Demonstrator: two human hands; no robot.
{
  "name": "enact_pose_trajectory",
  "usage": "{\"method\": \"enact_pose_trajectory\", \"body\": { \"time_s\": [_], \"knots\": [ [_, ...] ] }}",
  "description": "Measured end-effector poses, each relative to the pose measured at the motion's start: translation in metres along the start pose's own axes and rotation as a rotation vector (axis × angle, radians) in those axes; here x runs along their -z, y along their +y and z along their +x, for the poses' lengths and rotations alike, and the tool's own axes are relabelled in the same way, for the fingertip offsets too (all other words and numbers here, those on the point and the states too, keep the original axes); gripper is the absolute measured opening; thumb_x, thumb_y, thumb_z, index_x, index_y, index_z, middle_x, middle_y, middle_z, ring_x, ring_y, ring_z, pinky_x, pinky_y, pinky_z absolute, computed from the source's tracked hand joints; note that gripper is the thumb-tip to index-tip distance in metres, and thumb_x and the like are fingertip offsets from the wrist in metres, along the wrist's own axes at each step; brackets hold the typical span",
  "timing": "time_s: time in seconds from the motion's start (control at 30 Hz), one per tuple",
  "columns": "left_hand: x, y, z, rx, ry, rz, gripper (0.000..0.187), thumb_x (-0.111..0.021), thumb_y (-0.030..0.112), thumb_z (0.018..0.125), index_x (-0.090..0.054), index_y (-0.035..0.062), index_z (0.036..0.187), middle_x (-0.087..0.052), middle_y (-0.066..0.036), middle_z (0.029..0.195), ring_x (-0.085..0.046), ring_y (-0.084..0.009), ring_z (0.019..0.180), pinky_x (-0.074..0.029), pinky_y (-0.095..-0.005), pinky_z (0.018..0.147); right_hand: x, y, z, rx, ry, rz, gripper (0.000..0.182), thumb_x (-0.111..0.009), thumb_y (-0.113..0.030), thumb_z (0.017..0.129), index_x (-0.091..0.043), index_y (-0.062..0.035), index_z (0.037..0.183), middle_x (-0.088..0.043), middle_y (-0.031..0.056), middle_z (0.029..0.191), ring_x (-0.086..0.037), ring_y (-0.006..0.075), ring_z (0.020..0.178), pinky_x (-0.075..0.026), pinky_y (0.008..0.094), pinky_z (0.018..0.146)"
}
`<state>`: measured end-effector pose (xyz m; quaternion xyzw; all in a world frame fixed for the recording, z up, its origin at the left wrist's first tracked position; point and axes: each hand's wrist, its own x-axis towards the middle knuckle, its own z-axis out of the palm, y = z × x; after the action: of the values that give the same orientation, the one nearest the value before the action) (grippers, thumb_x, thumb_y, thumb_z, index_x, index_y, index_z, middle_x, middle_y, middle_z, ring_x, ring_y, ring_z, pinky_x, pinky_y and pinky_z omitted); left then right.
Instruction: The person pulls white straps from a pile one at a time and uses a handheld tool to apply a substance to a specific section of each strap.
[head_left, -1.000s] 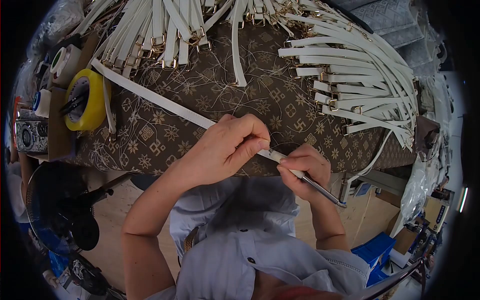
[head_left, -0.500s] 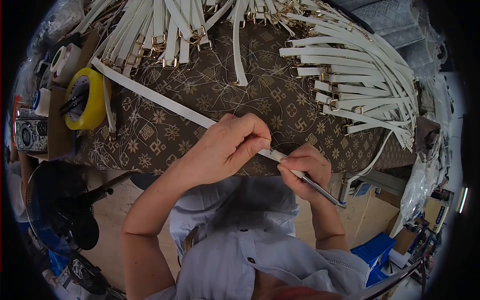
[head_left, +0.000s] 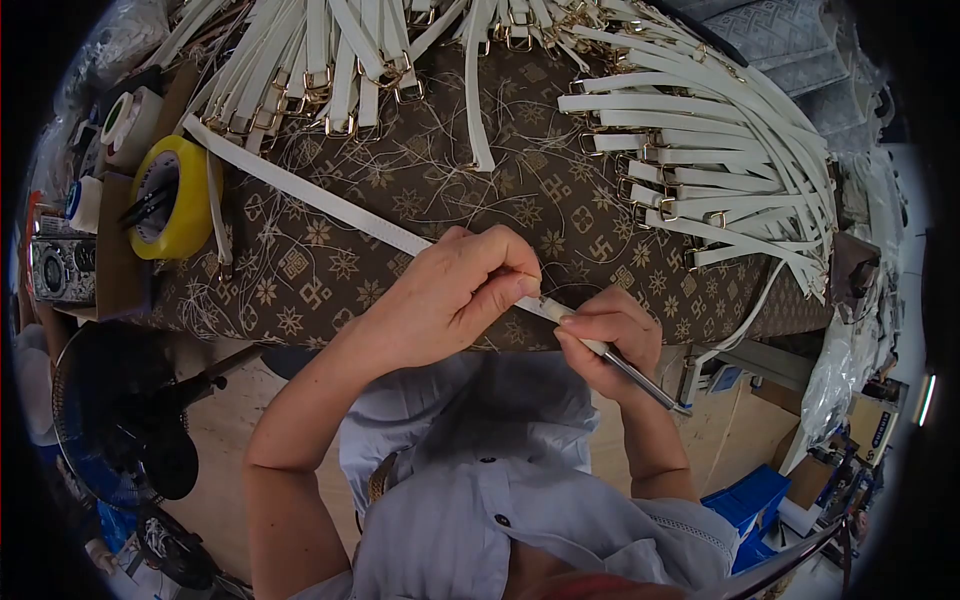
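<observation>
Grip, left: my left hand point(head_left: 455, 300) is closed, thumb and forefinger pinched together on a long, flat white strap point(head_left: 310, 197); whether anything finer sits between the tips, I cannot tell. Grip, right: my right hand point(head_left: 622, 335) is closed, fingers wrapped on a slim silver rod-like tool point(head_left: 640, 375) with a pale front section, its front end near the left fingertips. The strap lies diagonally, its far end at upper left, passing beneath my left hand and showing again between both hands near the front edge.

Surface: dark brown, cloth-covered counter point(head_left: 585, 215), printed with tan flowers and geometric figures. Loose pale threads are strewn over it. White straps with gold-toned metal buckles point(head_left: 340, 60) are heaped along the back; a second set of buckled white straps point(head_left: 710, 150) fans out at right, tails curving toward the right end. At left, a yellow tape roll point(head_left: 205, 185) stands on edge, dark tools showing in its core, against a brown cardboard box point(head_left: 120, 265).

Room: black fan point(head_left: 150, 440) with a round wire guard below the counter's left end; pale brown floor point(head_left: 250, 420); bright blue box point(head_left: 750, 500) at lower right; crumpled clear plastic sheeting point(head_left: 832, 375) beside the right end.
</observation>
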<state>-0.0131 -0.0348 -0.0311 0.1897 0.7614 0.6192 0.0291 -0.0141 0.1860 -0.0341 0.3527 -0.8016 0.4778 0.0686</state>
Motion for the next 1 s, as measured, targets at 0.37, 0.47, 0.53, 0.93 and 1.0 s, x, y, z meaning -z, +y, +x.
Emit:
{"method": "enact_pose_trajectory", "body": {
  "time_s": [0.37,0.47,0.53,0.93,1.0],
  "knots": [
    [0.005,0.0,0.001,0.032,0.007,-0.027,0.014,-0.055,0.017,0.095,-0.054,0.0026,0.096,-0.061,-0.005,0.084,-0.056,-0.01,0.071,-0.046,-0.0238,0.062,0.001,0.0,-0.001,-0.02,0.021,0.06,0.028,-0.077,0.003,0.066,-0.066,-0.0101,0.088,-0.061,0.0034,0.074,-0.058,0.0161,0.062,-0.045,0.0261,0.051],
    [0.007,0.004,0.001,0.03,0.013,0.005,0.015,-0.056,0.017,0.094,-0.054,0.002,0.094,-0.061,-0.004,0.082,-0.057,-0.0098,0.071,-0.046,-0.0232,0.064,-0.002,-0.003,0.003,0.022,-0.009,0.064,0.027,-0.077,0.001,0.066,-0.066,-0.0105,0.088,-0.062,0.0036,0.075,-0.06,0.0161,0.062,-0.046,0.0261,0.051],
    [0.007,0.005,0.0,0.061,0.012,-0.002,0.015,-0.056,0.017,0.094,-0.054,0.0017,0.094,-0.061,-0.004,0.081,-0.057,-0.0098,0.071,-0.046,-0.0229,0.064,-0.003,-0.009,0.003,-0.004,-0.053,0.019,0.028,-0.077,0.0,0.066,-0.066,-0.0112,0.089,-0.063,0.0043,0.075,-0.062,0.0163,0.063,-0.048,0.0259,0.052],
    [0.02,0.003,0.001,-0.103,0.307,0.714,0.011,-0.06,0.01,0.085,-0.061,0.0072,0.096,-0.06,-0.007,0.08,-0.056,-0.0241,0.071,-0.04,-0.0367,0.068,0.004,0.004,-0.019,-0.179,0.172,0.345,0.02,-0.076,-0.003,0.069,-0.062,-0.0066,0.083,-0.064,0.0101,0.077,-0.062,0.0166,0.063,-0.047,0.0246,0.053],
    [0.04,0.01,-0.001,0.023,0.53,0.994,0.02,-0.064,0.014,0.082,-0.063,0.0099,0.101,-0.06,-0.006,0.084,-0.055,-0.024,0.078,-0.039,-0.0379,0.072,0.004,0.005,-0.02,-0.179,0.186,0.364,0.02,-0.076,-0.002,0.069,-0.062,-0.0061,0.083,-0.064,0.0103,0.077,-0.062,0.0163,0.063,-0.047,0.0244,0.053]
  ]
}}
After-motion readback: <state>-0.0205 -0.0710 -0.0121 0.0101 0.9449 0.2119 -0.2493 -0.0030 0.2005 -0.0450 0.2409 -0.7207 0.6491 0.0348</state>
